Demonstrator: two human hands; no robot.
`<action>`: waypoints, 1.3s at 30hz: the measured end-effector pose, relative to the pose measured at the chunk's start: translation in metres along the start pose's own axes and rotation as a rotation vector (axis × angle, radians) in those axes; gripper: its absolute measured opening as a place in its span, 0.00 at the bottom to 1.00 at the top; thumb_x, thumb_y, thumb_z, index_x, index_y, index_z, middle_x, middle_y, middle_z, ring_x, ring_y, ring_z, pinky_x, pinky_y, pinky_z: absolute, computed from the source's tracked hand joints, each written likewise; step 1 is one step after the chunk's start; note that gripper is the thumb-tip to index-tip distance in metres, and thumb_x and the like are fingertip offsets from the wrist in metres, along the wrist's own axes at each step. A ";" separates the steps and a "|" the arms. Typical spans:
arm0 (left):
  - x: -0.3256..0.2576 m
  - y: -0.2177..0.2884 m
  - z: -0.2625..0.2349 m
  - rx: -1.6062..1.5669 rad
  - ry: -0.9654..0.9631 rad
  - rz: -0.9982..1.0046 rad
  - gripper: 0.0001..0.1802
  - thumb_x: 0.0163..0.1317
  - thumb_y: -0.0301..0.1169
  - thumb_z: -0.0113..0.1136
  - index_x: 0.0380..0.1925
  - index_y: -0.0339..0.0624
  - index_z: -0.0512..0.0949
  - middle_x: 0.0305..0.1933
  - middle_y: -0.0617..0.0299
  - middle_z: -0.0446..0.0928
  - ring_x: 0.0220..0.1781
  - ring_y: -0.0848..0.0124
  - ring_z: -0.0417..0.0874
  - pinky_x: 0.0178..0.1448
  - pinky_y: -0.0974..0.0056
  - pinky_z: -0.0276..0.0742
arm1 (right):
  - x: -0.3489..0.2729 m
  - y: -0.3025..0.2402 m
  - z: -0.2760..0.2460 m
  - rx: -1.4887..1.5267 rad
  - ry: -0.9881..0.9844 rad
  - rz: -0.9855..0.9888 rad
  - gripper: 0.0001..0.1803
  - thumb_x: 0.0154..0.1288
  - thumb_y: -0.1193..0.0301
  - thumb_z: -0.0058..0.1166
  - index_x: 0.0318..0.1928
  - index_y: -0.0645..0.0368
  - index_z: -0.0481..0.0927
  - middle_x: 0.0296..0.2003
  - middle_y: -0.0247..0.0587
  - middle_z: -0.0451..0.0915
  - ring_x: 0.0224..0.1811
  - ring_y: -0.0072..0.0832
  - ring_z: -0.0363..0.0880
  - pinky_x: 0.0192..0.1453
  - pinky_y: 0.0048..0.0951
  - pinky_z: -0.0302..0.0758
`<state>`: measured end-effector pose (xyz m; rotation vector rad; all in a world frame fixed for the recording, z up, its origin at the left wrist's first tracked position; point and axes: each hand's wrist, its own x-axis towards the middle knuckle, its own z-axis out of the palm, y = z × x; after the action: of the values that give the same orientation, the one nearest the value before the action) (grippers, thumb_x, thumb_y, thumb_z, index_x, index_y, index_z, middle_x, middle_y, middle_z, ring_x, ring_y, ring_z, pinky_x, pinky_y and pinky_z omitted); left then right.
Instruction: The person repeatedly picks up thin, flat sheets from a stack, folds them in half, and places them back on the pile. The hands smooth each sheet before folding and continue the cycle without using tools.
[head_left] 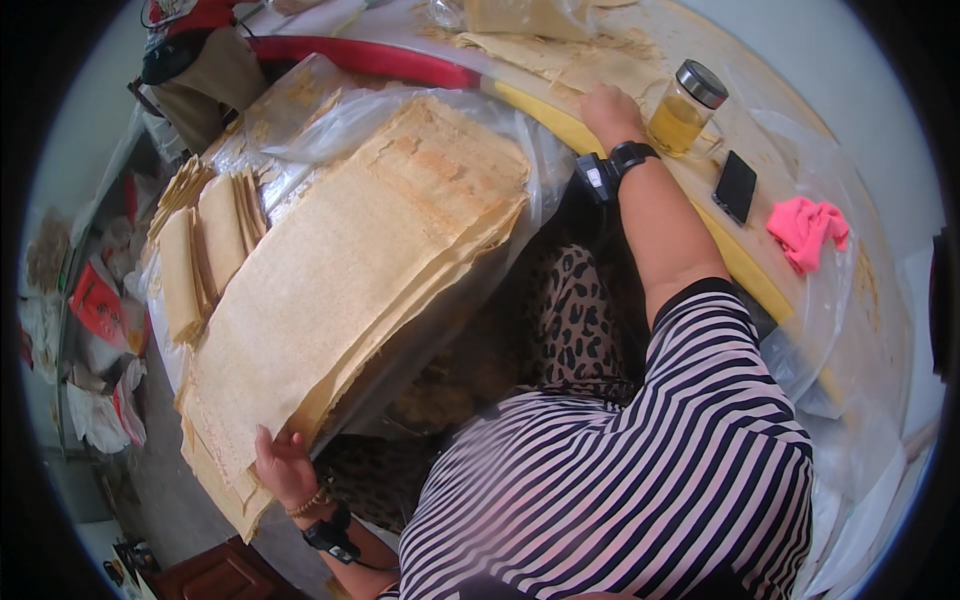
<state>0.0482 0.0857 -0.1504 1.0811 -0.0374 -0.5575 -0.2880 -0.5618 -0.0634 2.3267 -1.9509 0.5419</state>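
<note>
A stack of large, thin, beige flatbread sheets (330,250) lies on plastic at the left, its ragged edges overhanging the near side. My left hand (285,468) is at the stack's near corner, thumb over the top sheet and fingers curled at its edge. On the bench at the far right, my right hand (610,113) rests by another flatbread sheet (580,62) with torn edges. Its fingers look curled in, and whatever they hold is hidden. Both wrists carry black strapped devices.
Folded flatbread bundles (205,245) lie left of the stack. Beside my right hand stand a lidded glass jar (682,110) of yellow liquid, a black phone (735,187) and a pink cloth (808,233). Another person (205,80) is at the far left.
</note>
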 end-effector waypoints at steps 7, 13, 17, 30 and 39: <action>-0.006 -0.004 0.011 -0.004 0.052 0.054 0.12 0.79 0.38 0.57 0.53 0.45 0.79 0.52 0.62 0.86 0.47 0.67 0.86 0.43 0.63 0.78 | -0.036 -0.035 -0.058 0.128 0.515 -0.213 0.16 0.77 0.66 0.48 0.52 0.56 0.88 0.43 0.57 0.89 0.47 0.56 0.89 0.46 0.47 0.86; -0.005 -0.010 0.018 0.012 0.212 0.110 0.06 0.76 0.34 0.62 0.45 0.46 0.80 0.41 0.64 0.83 0.40 0.68 0.84 0.39 0.58 0.80 | -0.132 -0.141 -0.078 1.875 0.020 -0.361 0.13 0.81 0.66 0.54 0.57 0.60 0.84 0.48 0.45 0.89 0.45 0.40 0.89 0.47 0.43 0.91; -0.006 -0.012 0.020 0.002 0.220 0.140 0.07 0.74 0.32 0.62 0.46 0.44 0.79 0.40 0.64 0.81 0.37 0.66 0.83 0.37 0.57 0.83 | -0.223 -0.213 -0.048 2.251 -0.759 0.268 0.14 0.81 0.73 0.52 0.62 0.62 0.76 0.57 0.43 0.83 0.57 0.41 0.84 0.58 0.46 0.91; -0.014 -0.002 0.039 -0.033 0.151 0.086 0.11 0.75 0.33 0.60 0.49 0.37 0.80 0.47 0.57 0.85 0.44 0.63 0.88 0.41 0.56 0.88 | -0.348 -0.227 -0.053 1.498 -1.537 0.364 0.20 0.82 0.60 0.55 0.62 0.59 0.75 0.45 0.47 0.86 0.53 0.37 0.88 0.51 0.34 0.87; -0.015 0.000 0.037 -0.017 0.114 0.060 0.14 0.76 0.33 0.59 0.52 0.34 0.80 0.49 0.53 0.86 0.46 0.58 0.91 0.40 0.56 0.88 | -0.359 -0.271 -0.049 1.589 -1.538 0.376 0.23 0.87 0.58 0.44 0.68 0.63 0.66 0.59 0.58 0.79 0.55 0.41 0.87 0.49 0.35 0.90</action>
<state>0.0246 0.0621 -0.1293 1.0897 0.0347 -0.4408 -0.0880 -0.1560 -0.0768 4.1093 -3.3682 0.2115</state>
